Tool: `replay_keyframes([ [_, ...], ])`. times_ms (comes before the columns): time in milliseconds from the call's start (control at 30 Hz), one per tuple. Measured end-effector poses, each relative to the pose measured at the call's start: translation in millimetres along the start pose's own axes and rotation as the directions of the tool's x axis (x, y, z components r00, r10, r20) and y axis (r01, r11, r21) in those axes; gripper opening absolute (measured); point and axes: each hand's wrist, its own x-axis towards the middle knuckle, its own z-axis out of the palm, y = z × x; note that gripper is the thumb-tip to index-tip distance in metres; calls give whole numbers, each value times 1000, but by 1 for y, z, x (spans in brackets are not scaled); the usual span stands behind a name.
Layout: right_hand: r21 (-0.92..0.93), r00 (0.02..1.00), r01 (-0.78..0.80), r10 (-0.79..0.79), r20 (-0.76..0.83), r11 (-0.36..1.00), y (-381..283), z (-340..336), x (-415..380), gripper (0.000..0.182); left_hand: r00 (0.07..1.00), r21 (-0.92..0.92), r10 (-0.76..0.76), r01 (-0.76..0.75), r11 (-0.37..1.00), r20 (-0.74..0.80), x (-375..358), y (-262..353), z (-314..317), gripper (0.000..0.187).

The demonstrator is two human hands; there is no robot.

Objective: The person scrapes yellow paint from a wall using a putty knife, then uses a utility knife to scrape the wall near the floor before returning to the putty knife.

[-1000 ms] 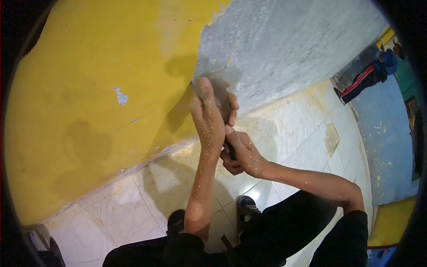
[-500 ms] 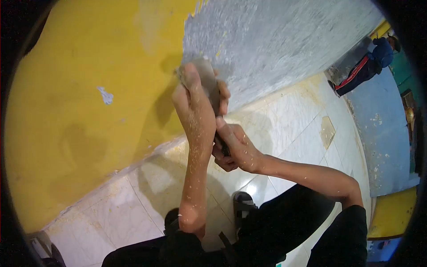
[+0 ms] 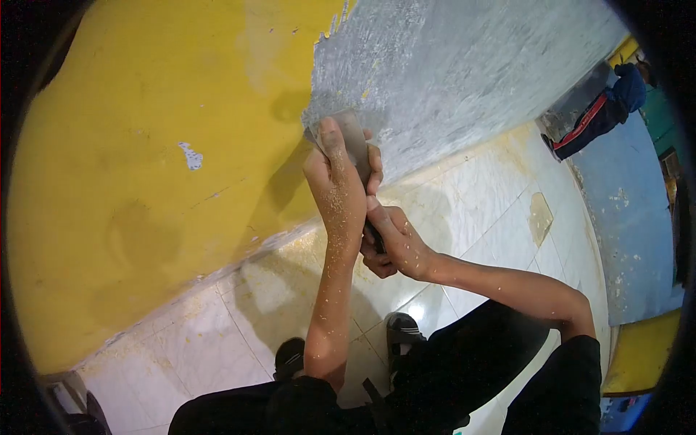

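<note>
A paint scraper with a wide metal blade (image 3: 353, 142) and a dark handle (image 3: 374, 238) is held in both hands. My left hand (image 3: 341, 190) grips the blade, its thumb lying along the near face and fingers curled behind. Lower down, my right hand (image 3: 403, 245) is wrapped round the handle. The blade's front edge is at the wall, by the border between yellow paint (image 3: 145, 80) and a bare grey area (image 3: 449, 72); whether it touches cannot be made out. Pale flakes cling to my left hand and both forearms.
White floor tiles (image 3: 196, 362) dusted with yellow flakes run along the wall's foot. My sandalled feet (image 3: 403, 332) stand below my hands. At the upper right, another person (image 3: 605, 109) is by a blue wall (image 3: 623, 217). A small pale chip (image 3: 191, 156) marks the yellow paint.
Both hands and the scraper have moved slightly down along the wall, grip unchanged. The whole view has shifted a little, and the other person leans differently.
</note>
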Motion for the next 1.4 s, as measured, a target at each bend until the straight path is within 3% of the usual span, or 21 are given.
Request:
replay_keyframes([
  [367,16,999,38,-38,-4,999,-22,4,-1,51,1000,-9,26,-26,1000,-9,5,24,14,56],
  [433,18,996,86,-86,28,996,-34,5,-4,51,995,-50,99,-98,994,19,8,40,22,55],
  [533,32,999,26,-25,-41,999,-20,5,-5,52,993,25,117,-118,993,32,6,20,15,56],
  [567,25,1000,25,-25,-12,999,-16,3,-3,52,998,9,57,-57,998,-5,3,18,15,56],
  [767,16,999,16,-15,-46,1000,-34,5,-5,55,989,-45,150,-150,988,8,11,37,28,56],
  [1000,9,1000,-17,17,-6,1000,-27,0,-2,53,999,-28,9,-10,1000,-41,9,23,20,56],
  [1067,2,995,87,-87,-47,996,-45,11,-6,53,986,14,159,-160,987,42,11,46,30,55],
  [1100,36,995,91,-89,-42,995,-48,13,-7,53,992,-11,107,-106,994,71,9,51,30,57],
  [1233,29,999,16,-15,-40,999,-22,11,-9,53,992,32,122,-123,992,35,2,27,15,56],
  [1300,11,999,22,-22,-42,1000,-13,8,-7,54,998,-85,-64,63,994,-10,1,19,9,56],
  [1400,5,998,4,-4,-60,1000,-23,12,-8,55,999,-47,-1,3,999,34,3,28,11,56],
])
